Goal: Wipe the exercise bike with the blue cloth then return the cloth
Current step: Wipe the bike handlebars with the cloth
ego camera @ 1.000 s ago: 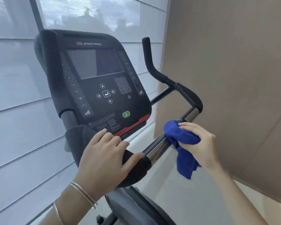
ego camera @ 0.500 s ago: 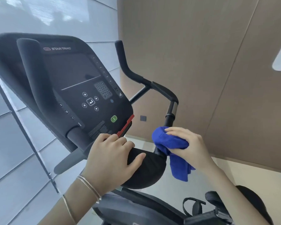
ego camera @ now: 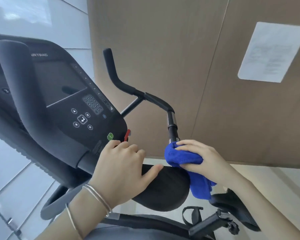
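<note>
Head camera is showing the blue cloth (ego camera: 184, 157) bunched round the lower end of the right handlebar (ego camera: 172, 129), right where the bar is meeting the black pad (ego camera: 163, 189). The right hand (ego camera: 204, 161) is gripping it, fingers curled over the top, and a loose tail is hanging down below the wrist. This cloth is looking soft, light and floppy, terry-like, so I'd judge it is moulding easily to the tube and gripping rather than slipping. The best hold is the one in use: a fistful of the bunched middle wrapped round the bar, with the tail kept clear of the pedal (ego camera: 213, 223) underneath.

The left hand (ego camera: 121, 168) is resting on the pad, fingers bent over its far edge and thumb spread across the top, steadying the exercise bike (ego camera: 47, 135). Two thin bracelets (ego camera: 97, 199) are sitting on that wrist. Beyond it the console (ego camera: 59, 84) is tilting away, dark.

Compared with a second ago, the cloth is sitting lower: it was further up the bar with shiny metal showing below it, and that stretch is covered now. The left hand is keeping its place. The view is swinging right too, bringing in the pedal and a white notice (ego camera: 272, 52) on the brown wall (ego camera: 163, 49).
</note>
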### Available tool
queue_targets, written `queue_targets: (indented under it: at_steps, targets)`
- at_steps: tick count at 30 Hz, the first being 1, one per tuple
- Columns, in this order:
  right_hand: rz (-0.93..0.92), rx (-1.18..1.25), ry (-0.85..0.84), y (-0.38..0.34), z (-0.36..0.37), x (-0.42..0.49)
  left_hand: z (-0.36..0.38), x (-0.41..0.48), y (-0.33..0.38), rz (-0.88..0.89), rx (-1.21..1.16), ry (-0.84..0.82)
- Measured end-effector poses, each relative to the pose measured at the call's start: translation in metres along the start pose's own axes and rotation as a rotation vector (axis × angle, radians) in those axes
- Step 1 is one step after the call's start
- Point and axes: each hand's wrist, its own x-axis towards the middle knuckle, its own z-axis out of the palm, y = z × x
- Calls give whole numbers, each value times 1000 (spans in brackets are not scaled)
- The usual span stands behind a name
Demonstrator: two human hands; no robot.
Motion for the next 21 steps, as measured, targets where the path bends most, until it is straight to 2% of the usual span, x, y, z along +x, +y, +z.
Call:
queue_targets:
  at_steps: [4, 8, 13, 21]
  targets:
    - [117, -103, 100, -11, 6, 7, -10, 3, -40, 119, 25, 5]
    - [227, -298, 159, -16, 13, 26, -19, 16, -82, 123, 66, 26]
    - [280, -441, 108, -12, 16, 59, -16, 20, -89, 167, 14, 31]
    - [285, -536, 49, 8, 16, 118, -11, 17, -90, 89, -46, 63]
